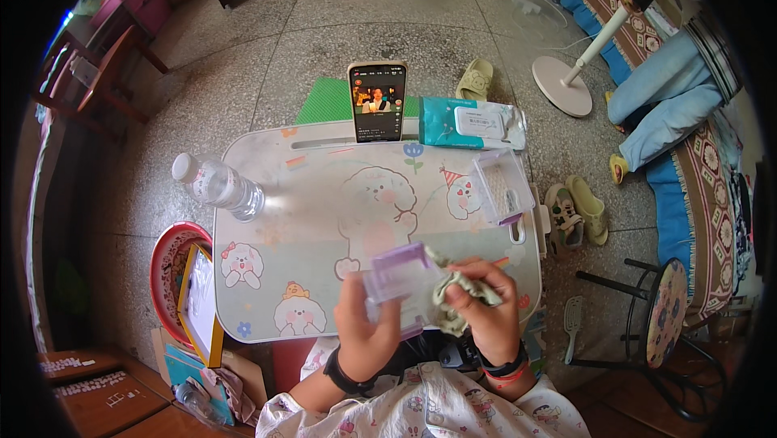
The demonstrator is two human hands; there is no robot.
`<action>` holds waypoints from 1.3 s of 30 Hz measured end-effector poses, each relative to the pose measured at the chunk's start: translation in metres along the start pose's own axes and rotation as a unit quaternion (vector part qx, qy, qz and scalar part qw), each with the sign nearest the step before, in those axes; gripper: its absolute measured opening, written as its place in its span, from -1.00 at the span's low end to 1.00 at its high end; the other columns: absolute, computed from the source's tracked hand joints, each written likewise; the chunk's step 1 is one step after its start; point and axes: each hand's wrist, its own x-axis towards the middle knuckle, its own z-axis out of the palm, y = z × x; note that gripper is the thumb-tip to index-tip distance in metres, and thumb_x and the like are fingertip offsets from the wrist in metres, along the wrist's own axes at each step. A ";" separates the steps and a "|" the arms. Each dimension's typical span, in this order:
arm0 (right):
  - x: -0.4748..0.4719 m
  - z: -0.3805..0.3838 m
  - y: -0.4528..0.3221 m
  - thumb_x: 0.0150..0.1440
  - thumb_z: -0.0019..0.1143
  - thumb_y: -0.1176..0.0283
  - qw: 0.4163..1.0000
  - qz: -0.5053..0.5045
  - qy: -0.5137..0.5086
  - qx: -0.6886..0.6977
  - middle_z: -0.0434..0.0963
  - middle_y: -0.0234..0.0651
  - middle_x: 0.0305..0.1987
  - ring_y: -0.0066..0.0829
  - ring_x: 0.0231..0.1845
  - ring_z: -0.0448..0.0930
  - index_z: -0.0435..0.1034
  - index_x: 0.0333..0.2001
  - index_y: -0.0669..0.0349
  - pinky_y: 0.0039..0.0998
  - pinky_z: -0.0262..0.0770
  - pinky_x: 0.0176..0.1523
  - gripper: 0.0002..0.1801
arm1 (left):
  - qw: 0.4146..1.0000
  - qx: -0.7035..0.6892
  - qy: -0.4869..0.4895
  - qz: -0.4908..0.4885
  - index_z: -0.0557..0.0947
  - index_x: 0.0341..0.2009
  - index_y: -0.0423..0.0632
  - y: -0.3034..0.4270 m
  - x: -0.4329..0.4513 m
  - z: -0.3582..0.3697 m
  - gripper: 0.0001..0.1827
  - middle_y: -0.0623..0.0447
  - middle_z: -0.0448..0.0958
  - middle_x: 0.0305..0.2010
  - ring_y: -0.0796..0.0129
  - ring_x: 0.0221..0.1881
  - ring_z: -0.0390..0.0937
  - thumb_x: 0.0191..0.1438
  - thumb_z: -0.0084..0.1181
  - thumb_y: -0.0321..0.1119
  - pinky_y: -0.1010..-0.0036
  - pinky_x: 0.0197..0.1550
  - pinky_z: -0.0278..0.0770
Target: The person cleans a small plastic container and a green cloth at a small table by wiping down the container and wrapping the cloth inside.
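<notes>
Above the near edge of a folding lap table with a dog print [273, 165], my left hand [367, 323] grips a clear plastic box with a purple rim [403, 277]. A crumpled pale green cloth [452, 307] is held in my right hand [485, 298] against the right side of the box. A second clear and purple box [504, 186] rests near the table's right edge. Behind it lies a teal and white pack of wipes [470, 124]. A phone [378, 104] stands upright in the table's slot, its screen lit.
A clear plastic bottle [221, 186] stands at the table's left edge. Beside the table are a red basin [164, 280], a round stool [666, 313], a hairbrush [572, 320], shoes [586, 210] and a white fan [567, 83]. Another person's legs [665, 98] are at the right.
</notes>
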 end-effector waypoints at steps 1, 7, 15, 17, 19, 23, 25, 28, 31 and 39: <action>-0.002 0.000 0.002 0.11 0.26 0.52 0.998 0.037 -0.027 0.031 0.57 -0.41 -0.25 -0.71 -0.23 0.53 0.49 -0.17 0.32 -0.63 0.43 -0.13 -0.79 | 0.999 -0.040 0.024 0.006 0.37 -0.11 -0.27 -0.002 -0.001 -0.001 -0.81 -0.04 0.52 -0.20 0.34 -0.22 0.57 0.17 -0.04 -0.62 0.48 -0.15 0.58; -0.009 0.005 0.027 0.09 0.28 0.52 0.997 0.023 -0.031 -0.067 0.56 -0.41 -0.25 -0.69 -0.23 0.51 0.48 -0.20 0.31 -0.61 0.41 -0.12 -0.81 | 0.997 0.062 0.031 0.037 0.35 -0.05 -0.26 0.002 0.010 -0.017 -0.78 -0.04 0.53 -0.20 0.31 -0.19 0.59 0.20 -0.04 -0.57 0.46 -0.12 0.58; 0.009 0.004 -0.021 0.05 0.28 0.57 0.985 -0.099 0.009 -0.144 0.56 -0.29 -0.24 -0.61 -0.25 0.50 0.50 -0.18 0.36 -0.58 0.39 -0.14 -0.78 | 0.993 0.098 -0.055 0.029 0.46 -0.21 -0.24 0.016 0.012 -0.009 -0.82 -0.04 0.58 -0.37 0.35 -0.35 0.59 0.05 0.04 -0.64 0.53 -0.28 0.50; 0.010 0.006 -0.020 0.07 0.27 0.55 0.981 -0.102 0.007 -0.164 0.56 -0.28 -0.24 -0.59 -0.26 0.51 0.49 -0.19 0.36 -0.57 0.39 -0.14 -0.79 | 0.994 0.093 -0.052 0.027 0.46 -0.22 -0.23 0.015 0.012 -0.011 -0.81 -0.06 0.58 -0.38 0.33 -0.36 0.59 0.02 0.08 -0.64 0.51 -0.29 0.49; 0.010 0.007 -0.015 0.08 0.25 0.54 0.977 -0.105 0.004 -0.184 0.56 -0.28 -0.25 -0.58 -0.27 0.51 0.48 -0.19 0.36 -0.56 0.39 -0.15 -0.80 | 0.996 0.077 -0.043 0.023 0.46 -0.23 -0.23 0.018 0.013 -0.013 -0.82 -0.06 0.58 -0.39 0.32 -0.37 0.59 0.03 0.08 -0.64 0.51 -0.30 0.50; 0.007 0.009 -0.003 0.12 0.20 0.50 0.965 -0.157 0.024 -0.211 0.54 -0.26 -0.27 -0.52 -0.30 0.50 0.46 -0.20 0.36 -0.55 0.39 -0.16 -0.81 | 0.994 0.101 -0.031 0.019 0.47 -0.23 -0.24 0.013 0.010 -0.013 -0.85 -0.03 0.56 -0.40 0.35 -0.37 0.59 0.06 0.06 -0.61 0.53 -0.30 0.50; 0.004 0.010 -0.003 0.13 0.20 0.49 0.968 -0.150 0.020 -0.200 0.53 -0.27 -0.27 -0.52 -0.29 0.50 0.46 -0.20 0.36 -0.55 0.38 -0.16 -0.81 | 0.996 0.072 -0.035 -0.030 0.46 -0.23 -0.25 0.007 0.005 -0.013 -0.89 0.00 0.55 -0.37 0.40 -0.36 0.58 0.12 0.03 -0.58 0.55 -0.27 0.52; 0.002 0.011 -0.003 0.13 0.19 0.50 0.974 -0.133 0.025 -0.185 0.52 -0.27 -0.26 -0.53 -0.29 0.49 0.46 -0.19 0.36 -0.55 0.38 -0.17 -0.82 | 0.999 0.028 -0.030 -0.030 0.44 -0.22 -0.25 0.005 0.005 -0.010 -0.91 0.00 0.54 -0.33 0.43 -0.34 0.57 0.16 0.00 -0.56 0.55 -0.24 0.54; 0.002 0.012 -0.002 0.14 0.19 0.51 0.976 -0.122 0.037 -0.179 0.52 -0.28 -0.27 -0.54 -0.29 0.49 0.46 -0.19 0.36 -0.55 0.38 -0.17 -0.82 | 0.999 0.007 -0.033 -0.031 0.42 -0.17 -0.25 0.002 0.004 -0.008 -0.89 0.00 0.54 -0.30 0.41 -0.32 0.58 0.19 -0.02 -0.54 0.53 -0.23 0.56; -0.010 0.022 0.011 0.07 0.28 0.50 0.960 -0.129 -0.003 -0.250 0.51 -0.20 -0.33 -0.34 -0.34 0.52 0.44 -0.26 0.38 -0.45 0.43 -0.22 -0.79 | 0.988 -0.124 0.034 -0.087 0.39 -0.14 -0.24 0.005 0.007 -0.015 -0.87 0.00 0.50 -0.23 0.36 -0.27 0.60 0.21 -0.06 -0.55 0.54 -0.22 0.56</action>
